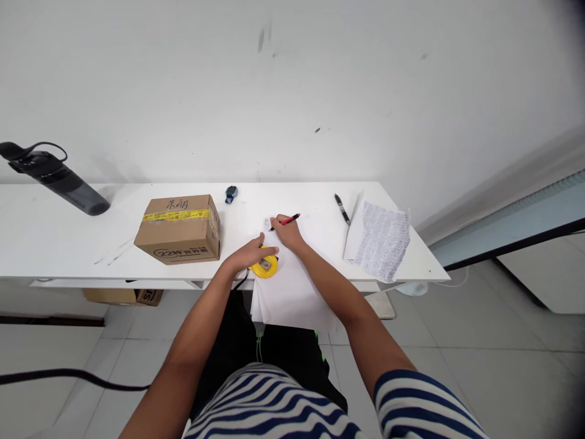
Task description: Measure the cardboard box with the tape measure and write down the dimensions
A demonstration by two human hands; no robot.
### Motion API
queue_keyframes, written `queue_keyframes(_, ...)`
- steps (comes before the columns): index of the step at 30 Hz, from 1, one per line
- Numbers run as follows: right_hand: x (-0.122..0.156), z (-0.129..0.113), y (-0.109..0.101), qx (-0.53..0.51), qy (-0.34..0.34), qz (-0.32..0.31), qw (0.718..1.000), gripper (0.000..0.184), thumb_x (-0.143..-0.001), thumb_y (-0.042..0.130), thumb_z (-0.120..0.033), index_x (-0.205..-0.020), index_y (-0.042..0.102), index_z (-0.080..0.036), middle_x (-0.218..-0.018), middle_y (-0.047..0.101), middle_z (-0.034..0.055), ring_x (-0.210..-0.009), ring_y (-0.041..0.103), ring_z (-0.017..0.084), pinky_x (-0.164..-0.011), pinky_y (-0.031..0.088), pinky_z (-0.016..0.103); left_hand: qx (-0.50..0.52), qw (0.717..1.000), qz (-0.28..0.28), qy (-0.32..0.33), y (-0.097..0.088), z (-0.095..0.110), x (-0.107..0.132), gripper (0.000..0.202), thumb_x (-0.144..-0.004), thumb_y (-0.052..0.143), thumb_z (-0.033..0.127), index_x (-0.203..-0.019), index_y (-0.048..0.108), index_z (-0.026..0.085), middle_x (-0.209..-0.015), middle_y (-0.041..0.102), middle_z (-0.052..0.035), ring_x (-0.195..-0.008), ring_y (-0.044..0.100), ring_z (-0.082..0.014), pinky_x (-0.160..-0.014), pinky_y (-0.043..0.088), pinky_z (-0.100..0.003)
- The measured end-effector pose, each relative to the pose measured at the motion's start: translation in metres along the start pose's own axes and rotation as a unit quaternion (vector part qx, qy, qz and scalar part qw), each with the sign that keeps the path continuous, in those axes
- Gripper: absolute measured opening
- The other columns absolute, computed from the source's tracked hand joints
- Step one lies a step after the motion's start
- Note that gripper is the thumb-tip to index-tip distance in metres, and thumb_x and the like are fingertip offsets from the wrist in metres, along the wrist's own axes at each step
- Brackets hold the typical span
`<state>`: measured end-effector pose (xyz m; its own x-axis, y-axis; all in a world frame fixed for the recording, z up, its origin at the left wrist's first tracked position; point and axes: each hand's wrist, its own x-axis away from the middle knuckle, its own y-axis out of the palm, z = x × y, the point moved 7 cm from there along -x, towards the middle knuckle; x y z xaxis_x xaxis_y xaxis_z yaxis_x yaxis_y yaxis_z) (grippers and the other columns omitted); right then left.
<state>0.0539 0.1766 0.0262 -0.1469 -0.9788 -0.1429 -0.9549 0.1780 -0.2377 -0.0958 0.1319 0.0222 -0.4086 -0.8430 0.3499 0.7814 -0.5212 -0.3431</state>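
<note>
My right hand (286, 231) is closed on a red pen (287, 221), its tip down on a white sheet of paper (292, 289) that hangs over the table's front edge. My left hand (250, 253) lies with fingers stretched over a yellow tape measure (265, 266) resting on the same sheet. Both forearms reach in from below.
A white table (55, 238) stands against a white wall. On it are a taped cardboard box (180, 229), a dark bottle lying on its side (59, 178), a small blue watch (231, 194), a black pen (342, 209) and crumpled printed paper (381, 241). A black cable (68, 375) crosses the floor.
</note>
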Motion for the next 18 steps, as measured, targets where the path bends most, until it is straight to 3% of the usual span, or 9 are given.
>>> queue_keyframes(4, -0.001, 0.0, 0.001, 0.003, 0.0, -0.003, 1.0, 0.037, -0.081, 0.054, -0.041, -0.056, 0.032, -0.023, -0.054, 0.032, -0.0066, -0.055, 0.035, 0.011, -0.055, 0.032, 0.026, -0.006, 1.0, 0.007, 0.006, -0.002, -0.002, -0.003, 0.094, -0.068, 0.075, 0.052, -0.147, 0.041, 0.013, -0.158, 0.03, -0.0148, -0.14, 0.04, -0.0353, -0.111, 0.036, -0.039)
queue_keyframes(6, -0.001, 0.0, -0.001, 0.012, 0.0, 0.009, 1.0, 0.035, -0.084, 0.053, -0.046, -0.06, 0.04, -0.023, -0.057, 0.041, -0.0053, -0.058, 0.042, 0.013, -0.058, 0.037, 0.026, -0.003, 1.0, 0.02, 0.013, -0.003, -0.004, -0.005, 0.095, -0.068, 0.075, 0.056, -0.146, 0.042, 0.013, -0.158, 0.029, -0.0153, -0.143, 0.034, -0.0353, -0.114, 0.032, -0.04)
queue_keyframes(10, 0.002, -0.011, -0.007, 0.096, -0.086, 0.062, 0.99, 0.026, -0.089, 0.049, -0.043, -0.093, 0.06, -0.02, -0.094, 0.061, 0.0038, -0.085, 0.058, 0.017, -0.078, 0.047, 0.029, 0.033, 0.997, 0.058, 0.05, -0.002, -0.005, -0.003, 0.092, -0.072, 0.072, 0.055, -0.148, 0.04, 0.012, -0.154, 0.038, -0.0173, -0.14, 0.04, -0.0334, -0.111, 0.035, -0.039)
queue_keyframes(12, 0.002, -0.015, -0.001, 0.16, -0.116, 0.05, 0.979, 0.029, -0.089, 0.047, -0.031, -0.111, 0.061, -0.019, -0.11, 0.058, 0.0081, -0.092, 0.059, 0.018, -0.083, 0.048, 0.03, 0.054, 0.992, 0.085, 0.082, 0.0, -0.004, 0.007, 0.091, -0.075, 0.071, 0.051, -0.15, 0.035, 0.014, -0.14, 0.056, -0.0155, -0.125, 0.055, -0.03, -0.104, 0.042, -0.038)
queue_keyframes(14, 0.001, -0.017, 0.008, 0.207, -0.107, 0.016, 0.972, 0.036, -0.086, 0.046, -0.021, -0.119, 0.061, -0.02, -0.117, 0.055, 0.0099, -0.093, 0.06, 0.018, -0.082, 0.05, 0.032, 0.067, 0.986, 0.104, 0.116, 0.0, -0.001, 0.025, 0.089, -0.078, 0.067, 0.048, -0.153, 0.029, 0.017, -0.11, 0.07, -0.008, -0.099, 0.066, -0.0235, -0.09, 0.049, -0.037)
queue_keyframes(16, 0.003, -0.027, 0.017, 0.203, -0.09, -0.013, 0.975, 0.039, -0.085, 0.047, -0.019, -0.121, 0.062, -0.021, -0.122, 0.054, 0.0109, -0.095, 0.061, 0.019, -0.083, 0.051, 0.033, 0.071, 0.976, 0.121, 0.165, -0.005, 0.005, 0.052, 0.087, -0.08, 0.064, 0.047, -0.154, 0.027, 0.019, -0.083, 0.068, 0.0004, -0.076, 0.064, -0.0171, -0.078, 0.051, -0.032)
queue_keyframes(18, 0.013, -0.046, 0.025, 0.127, -0.061, -0.056, 0.988, 0.038, -0.089, 0.047, -0.028, -0.125, 0.059, -0.023, -0.127, 0.055, 0.0114, -0.096, 0.062, 0.02, -0.085, 0.052, 0.035, 0.08, 0.957, 0.159, 0.228, -0.018, 0.014, 0.086, 0.083, -0.081, 0.063, 0.048, -0.152, 0.031, 0.02, -0.075, 0.064, 0.0027, -0.068, 0.059, -0.0144, -0.073, 0.05, -0.03)
